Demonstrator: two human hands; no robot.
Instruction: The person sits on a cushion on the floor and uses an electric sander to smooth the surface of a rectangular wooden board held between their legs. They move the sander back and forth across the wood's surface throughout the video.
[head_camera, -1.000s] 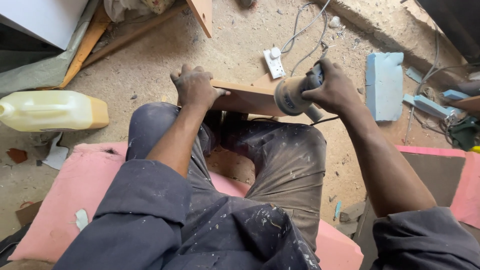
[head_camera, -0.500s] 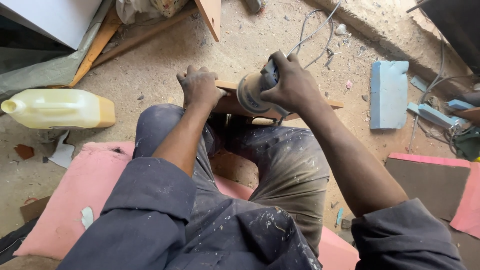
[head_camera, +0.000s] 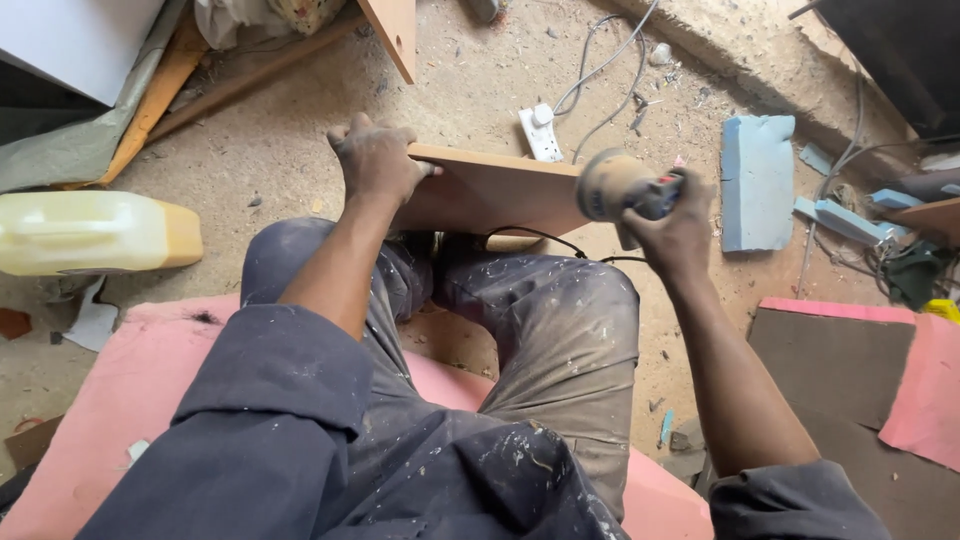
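Note:
I sit on a pink foam pad (head_camera: 110, 400) with a flat brown wooden board (head_camera: 500, 190) propped against my knees. My left hand (head_camera: 375, 160) grips the board's upper left edge, fingers curled over it. My right hand (head_camera: 675, 225) holds a small electric sander (head_camera: 620, 185) whose round dusty pad sits at the board's right end. Its black cord (head_camera: 540, 238) runs down across my trousers.
A white power strip (head_camera: 540, 130) with grey cables lies on the dusty floor beyond the board. A yellowish plastic jerrycan (head_camera: 90, 232) lies at left. Blue foam blocks (head_camera: 757, 180) sit at right, wooden planks (head_camera: 160, 85) at upper left, more pink foam (head_camera: 925, 390) at lower right.
My right hand has carried the sander from the board's left part, beside my left hand, out to the board's right end. My left hand stays on the board's edge.

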